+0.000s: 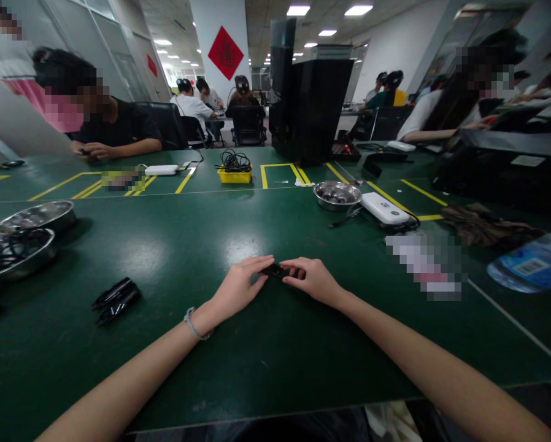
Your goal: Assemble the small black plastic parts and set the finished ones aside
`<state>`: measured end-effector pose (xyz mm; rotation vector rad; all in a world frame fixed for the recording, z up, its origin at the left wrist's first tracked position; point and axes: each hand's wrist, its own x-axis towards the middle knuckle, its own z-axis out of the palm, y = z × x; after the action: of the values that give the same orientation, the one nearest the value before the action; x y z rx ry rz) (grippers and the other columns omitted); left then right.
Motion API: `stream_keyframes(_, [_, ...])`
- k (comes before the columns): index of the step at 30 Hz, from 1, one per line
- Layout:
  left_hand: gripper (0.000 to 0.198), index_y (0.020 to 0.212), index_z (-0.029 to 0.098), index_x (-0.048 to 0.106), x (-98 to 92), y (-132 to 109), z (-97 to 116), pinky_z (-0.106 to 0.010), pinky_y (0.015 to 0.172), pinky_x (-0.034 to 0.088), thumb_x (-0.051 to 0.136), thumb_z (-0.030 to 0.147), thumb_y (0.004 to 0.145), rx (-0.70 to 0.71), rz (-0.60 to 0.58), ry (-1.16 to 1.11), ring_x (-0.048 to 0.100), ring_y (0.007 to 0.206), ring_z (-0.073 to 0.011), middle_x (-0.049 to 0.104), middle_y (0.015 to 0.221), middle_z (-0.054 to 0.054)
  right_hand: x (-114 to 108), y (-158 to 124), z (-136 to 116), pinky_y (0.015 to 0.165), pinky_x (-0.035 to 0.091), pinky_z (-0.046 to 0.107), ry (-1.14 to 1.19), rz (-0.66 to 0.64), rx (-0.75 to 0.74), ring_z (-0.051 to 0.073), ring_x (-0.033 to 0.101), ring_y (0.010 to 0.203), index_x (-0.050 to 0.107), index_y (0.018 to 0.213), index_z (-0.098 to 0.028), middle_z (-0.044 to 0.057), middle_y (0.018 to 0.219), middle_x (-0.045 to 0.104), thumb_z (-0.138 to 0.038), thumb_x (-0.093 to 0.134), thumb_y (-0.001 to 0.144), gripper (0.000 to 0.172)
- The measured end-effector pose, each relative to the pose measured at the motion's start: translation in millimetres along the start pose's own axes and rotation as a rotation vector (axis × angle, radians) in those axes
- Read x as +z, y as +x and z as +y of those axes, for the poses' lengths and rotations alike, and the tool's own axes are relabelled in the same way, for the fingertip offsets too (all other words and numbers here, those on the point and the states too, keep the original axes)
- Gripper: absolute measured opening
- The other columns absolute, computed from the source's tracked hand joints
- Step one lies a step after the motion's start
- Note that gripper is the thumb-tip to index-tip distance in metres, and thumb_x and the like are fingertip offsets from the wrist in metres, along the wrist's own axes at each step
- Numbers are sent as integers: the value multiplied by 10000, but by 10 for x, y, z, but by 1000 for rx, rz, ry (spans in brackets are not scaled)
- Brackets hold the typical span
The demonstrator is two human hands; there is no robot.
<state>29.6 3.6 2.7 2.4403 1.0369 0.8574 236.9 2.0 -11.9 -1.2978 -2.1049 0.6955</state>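
Observation:
A small black part (273,270) sits between my two hands, low over the green table (183,368). My left hand (238,285), with a pale band on its wrist, pinches the part's left end between thumb and straight fingers. From the other side, my right hand (315,281) has its curled fingertips and thumb closed on the right end. The fingers cover much of the part, so its exact kind does not show. Glossy black elongated pieces (118,299) lie together on the table to the left of my left hand.
At left stand a metal bowl of black cables (15,255) and another metal bowl (36,215). Farther out are a yellow tray of cables (235,175), a bowl of small parts (337,195) and a white device (385,209). A bottle (533,264) lies right. People sit across.

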Motion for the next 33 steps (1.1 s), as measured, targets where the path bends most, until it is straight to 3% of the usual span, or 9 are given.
stream_keyframes(14, [371,1123,195,537,105,99,-21,-330,792,493,592,226,757,-150,62,-304,608,788,-145,605,1066,-60,-2,-2,-68,581,404,230,-40,-8,-27,87,471,565,593,1035,-167,19,778,588,-249,605,718,327])
stream_keyframes(22, [326,1077,173,553,-56,-112,-44,-348,848,496,575,265,765,-200,6,-430,594,927,-162,561,1134,-62,-40,93,-10,606,392,248,-175,70,-11,107,490,620,653,913,-172,42,837,594,-277,574,751,209])
stream_keyframes(27, [290,1037,181,565,-90,-243,17,-288,742,520,594,239,754,-158,-81,-295,602,781,-126,607,1026,-43,-66,178,29,564,373,234,-237,13,31,110,517,591,693,763,-191,15,659,601,-268,581,741,137])
stream_keyframes(33, [317,1048,192,548,-21,-267,67,-315,778,476,609,246,741,-70,-164,-65,566,873,-168,606,982,-39,-254,169,-60,503,394,223,-307,-188,213,112,549,512,653,638,-169,-5,555,617,-163,589,655,66])
